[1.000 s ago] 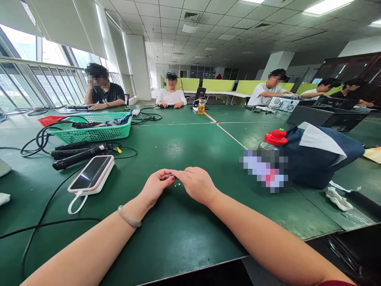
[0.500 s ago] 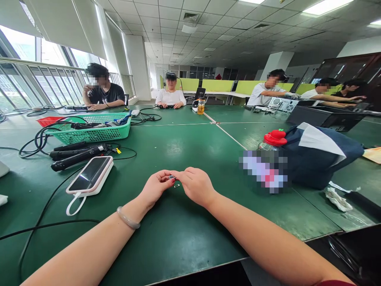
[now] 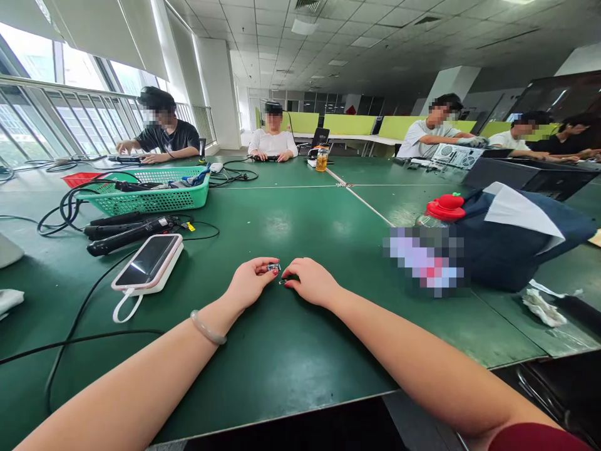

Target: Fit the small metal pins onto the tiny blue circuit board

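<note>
from grip of left hand (image 3: pixel 248 285): phone (image 3: pixel 148 260) left, basket (image 3: pixel 145 202) beyond it; bottle (image 3: pixel 445 207) and bag (image 3: pixel 500 254) right; all on table (image 3: pixel 300 357).

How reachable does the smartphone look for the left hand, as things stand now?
Probably yes: the smartphone lies to the left of the left hand, with only green tabletop visible between them. But that hand holds a small electronic part, which might need setting down first.

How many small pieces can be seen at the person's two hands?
2: a larger piece held in the left hand, and a smaller piece at the right hand. The hands may hide others.
</note>
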The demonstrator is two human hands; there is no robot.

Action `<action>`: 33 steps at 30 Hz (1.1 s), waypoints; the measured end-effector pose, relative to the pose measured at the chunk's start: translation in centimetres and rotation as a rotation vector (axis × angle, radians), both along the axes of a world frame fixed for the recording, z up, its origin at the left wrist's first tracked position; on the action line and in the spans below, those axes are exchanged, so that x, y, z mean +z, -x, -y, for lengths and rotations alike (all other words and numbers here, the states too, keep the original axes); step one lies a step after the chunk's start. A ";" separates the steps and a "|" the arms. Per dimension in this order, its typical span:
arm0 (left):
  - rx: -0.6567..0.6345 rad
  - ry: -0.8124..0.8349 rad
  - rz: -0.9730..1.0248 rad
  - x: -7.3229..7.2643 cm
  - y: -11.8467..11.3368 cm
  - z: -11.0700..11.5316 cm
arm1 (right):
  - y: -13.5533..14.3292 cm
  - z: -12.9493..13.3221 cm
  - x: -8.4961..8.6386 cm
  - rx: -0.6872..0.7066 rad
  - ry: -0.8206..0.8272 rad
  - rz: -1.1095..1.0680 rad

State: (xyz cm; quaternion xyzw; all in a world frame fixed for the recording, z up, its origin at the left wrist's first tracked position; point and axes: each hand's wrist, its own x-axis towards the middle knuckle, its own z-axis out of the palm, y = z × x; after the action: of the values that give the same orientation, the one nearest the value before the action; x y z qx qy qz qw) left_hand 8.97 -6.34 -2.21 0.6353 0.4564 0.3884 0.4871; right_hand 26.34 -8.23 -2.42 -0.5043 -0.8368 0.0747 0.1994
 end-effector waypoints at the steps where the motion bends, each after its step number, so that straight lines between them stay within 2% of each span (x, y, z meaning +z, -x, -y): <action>1: -0.003 -0.005 -0.001 0.0 -0.1 0.0 | 0.1 -0.1 -0.1 0.004 0.007 -0.006; 21: -0.013 -0.027 -0.035 -0.2 0.0 0.0 | 0.1 -1.5 -0.8 -0.022 0.131 -0.086; 26: -0.011 -0.041 -0.059 0.0 0.1 0.1 | -0.1 -1.0 -0.5 -0.017 0.152 -0.160; 33: 0.005 -0.091 -0.140 0.1 0.1 0.1 | -0.3 -0.1 0.0 0.035 0.095 -0.079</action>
State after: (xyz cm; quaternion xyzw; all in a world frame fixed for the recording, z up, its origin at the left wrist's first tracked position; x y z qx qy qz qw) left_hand 8.89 -6.44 -2.09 0.6813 0.4729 0.3646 0.4234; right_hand 26.63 -8.09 -2.46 -0.4951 -0.8325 0.1376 0.2070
